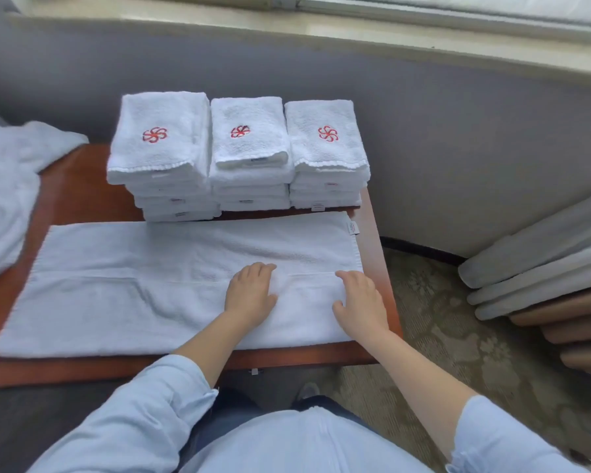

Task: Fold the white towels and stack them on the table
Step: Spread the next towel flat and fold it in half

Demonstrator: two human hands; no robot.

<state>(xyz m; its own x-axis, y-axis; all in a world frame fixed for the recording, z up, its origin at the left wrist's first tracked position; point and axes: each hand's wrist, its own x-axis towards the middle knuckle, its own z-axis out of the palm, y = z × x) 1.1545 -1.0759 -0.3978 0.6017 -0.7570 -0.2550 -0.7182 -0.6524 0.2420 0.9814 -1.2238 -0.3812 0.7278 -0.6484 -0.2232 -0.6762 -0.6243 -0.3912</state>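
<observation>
A long white towel point(123, 288) lies spread flat across the brown table point(79, 196), folded lengthwise with a seam line running across it. My left hand point(251, 293) rests palm down on its right part, fingers relaxed. My right hand point(359, 302) lies flat beside it near the towel's right end. Behind the towel stand three stacks of folded white towels with red pinwheel logos: left stack point(161, 155), middle stack point(249, 151), right stack point(326, 151).
A heap of unfolded white towels point(7, 186) lies at the left, partly on the table's corner. A grey sofa back point(423, 131) runs behind the table. Grey and brown curtain folds point(543, 278) hang at the right over patterned carpet point(440, 336).
</observation>
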